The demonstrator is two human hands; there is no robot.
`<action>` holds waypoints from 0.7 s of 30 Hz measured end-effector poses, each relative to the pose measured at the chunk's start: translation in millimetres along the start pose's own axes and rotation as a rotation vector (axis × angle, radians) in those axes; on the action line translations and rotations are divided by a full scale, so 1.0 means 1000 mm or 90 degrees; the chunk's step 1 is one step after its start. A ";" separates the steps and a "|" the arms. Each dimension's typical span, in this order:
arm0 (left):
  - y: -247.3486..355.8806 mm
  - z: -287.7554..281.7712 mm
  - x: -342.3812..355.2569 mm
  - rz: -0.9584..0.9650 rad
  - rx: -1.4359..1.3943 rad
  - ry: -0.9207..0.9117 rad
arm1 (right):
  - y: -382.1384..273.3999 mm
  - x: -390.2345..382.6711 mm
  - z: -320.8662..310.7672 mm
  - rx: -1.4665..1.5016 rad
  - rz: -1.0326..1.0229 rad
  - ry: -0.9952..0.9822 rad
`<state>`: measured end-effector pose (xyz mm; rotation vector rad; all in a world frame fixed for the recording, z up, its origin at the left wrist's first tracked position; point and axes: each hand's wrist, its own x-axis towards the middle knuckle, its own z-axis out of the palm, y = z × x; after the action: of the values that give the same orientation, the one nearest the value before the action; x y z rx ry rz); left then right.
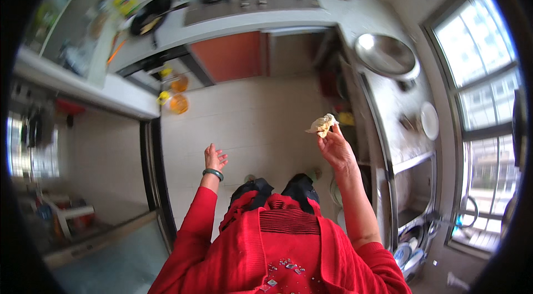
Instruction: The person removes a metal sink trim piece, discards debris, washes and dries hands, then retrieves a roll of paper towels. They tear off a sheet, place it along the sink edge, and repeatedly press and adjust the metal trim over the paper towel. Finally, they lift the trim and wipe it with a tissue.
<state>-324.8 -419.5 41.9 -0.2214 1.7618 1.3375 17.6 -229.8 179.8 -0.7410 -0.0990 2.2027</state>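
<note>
My right hand [338,151] is raised over the floor, beside the right-hand counter. Between its thumb and fingers it pinches a crumpled cream-coloured wad [322,125]; whether this is paper, cloth or food I cannot make out. Lower and to the left, my left hand [215,157] hangs in the air with its fingers apart and nothing in it. A dark green bangle [213,173] circles that wrist. Neither hand touches a counter.
A gas stove [250,3] spans the far counter, with a black frying pan [151,16] to its left. A large steel pan [387,55] and a white plate [429,120] are on the right counter. Two oil bottles [178,104] stand on the floor by the left cabinets.
</note>
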 end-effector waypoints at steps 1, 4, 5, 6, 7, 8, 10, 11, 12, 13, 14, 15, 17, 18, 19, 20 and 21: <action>0.002 -0.036 0.000 0.017 -0.021 0.031 | 0.023 0.011 0.014 -0.020 0.019 -0.023; 0.004 -0.137 -0.001 0.032 -0.104 0.091 | 0.092 0.048 0.060 -0.056 0.095 -0.103; 0.003 -0.170 -0.002 0.037 -0.131 0.123 | 0.115 0.059 0.076 -0.067 0.102 -0.108; -0.001 -0.197 -0.005 0.055 -0.169 0.163 | 0.140 0.071 0.092 -0.080 0.113 -0.105; -0.011 -0.235 -0.019 0.030 -0.186 0.187 | 0.173 0.068 0.098 -0.075 0.136 -0.101; -0.018 -0.259 -0.018 0.025 -0.224 0.210 | 0.196 0.079 0.109 -0.109 0.164 -0.097; -0.030 -0.297 -0.020 0.030 -0.304 0.262 | 0.239 0.101 0.131 -0.169 0.226 -0.126; -0.038 -0.312 -0.021 0.041 -0.342 0.289 | 0.263 0.112 0.138 -0.213 0.231 -0.097; -0.045 -0.326 -0.022 0.049 -0.374 0.310 | 0.285 0.121 0.145 -0.215 0.301 -0.175; -0.049 -0.340 -0.021 0.056 -0.414 0.330 | 0.307 0.133 0.154 -0.241 0.326 -0.153; -0.061 -0.367 -0.039 0.044 -0.424 0.355 | 0.338 0.123 0.146 -0.260 0.359 -0.098; -0.059 -0.375 -0.030 0.052 -0.457 0.372 | 0.357 0.138 0.160 -0.283 0.406 -0.168; -0.057 -0.397 -0.021 0.045 -0.523 0.399 | 0.407 0.160 0.182 -0.282 0.454 -0.137; -0.054 -0.410 -0.015 0.046 -0.550 0.411 | 0.433 0.170 0.197 -0.286 0.487 -0.146; -0.051 -0.423 -0.010 0.045 -0.570 0.427 | 0.458 0.180 0.212 -0.296 0.510 -0.142; -0.049 -0.435 -0.004 0.051 -0.584 0.441 | 0.483 0.190 0.227 -0.306 0.532 -0.136; -0.032 -0.446 -0.001 0.040 -0.585 0.465 | 0.505 0.204 0.248 -0.313 0.560 -0.113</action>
<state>-542.8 -809.9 32.0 -1.2971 1.5440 2.2249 -558.1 -388.5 136.1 -0.9710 -0.4993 3.1419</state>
